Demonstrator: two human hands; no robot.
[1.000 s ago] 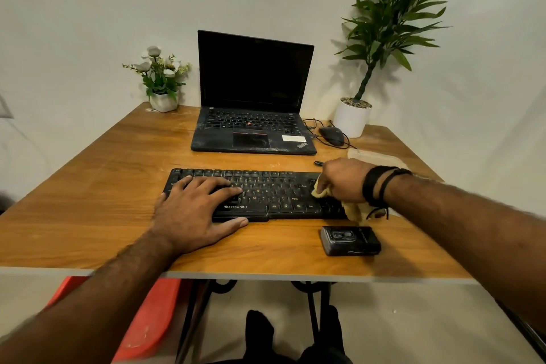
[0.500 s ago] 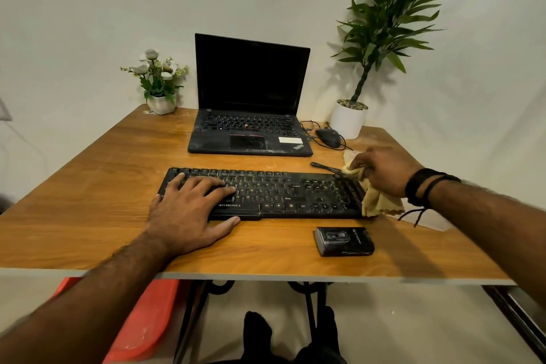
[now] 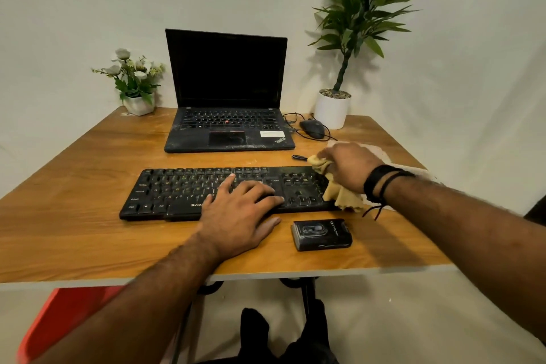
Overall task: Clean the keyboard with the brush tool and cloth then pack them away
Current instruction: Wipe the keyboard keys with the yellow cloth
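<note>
Right hand (image 3: pixel 345 167) had the yellow cloth (image 3: pixel 339 190) bunched in its curled fingers at the right end of the black keyboard (image 3: pixel 183 190), left hand (image 3: pixel 239 214) lay flat with straight fingers over the middle keys.

Keyboard sat on a wood-grain table (image 3: pixel 74 186) with a pale edge, plain white wall behind. Cloth looked soft and crumpled, hanging off the keyboard's corner. Small black boxy case (image 3: pixel 322 234) lay just in front of the keyboard, writing too small to read. Partial "ZEB" showed on the keyboard. Dusty open laptop (image 3: pixel 227 115) behind said ThinkPad, black mouse (image 3: pixel 311 128) beside it, white-potted plant (image 3: pixel 334 109) and a little flower pot (image 3: pixel 137 103) in the corners.
</note>
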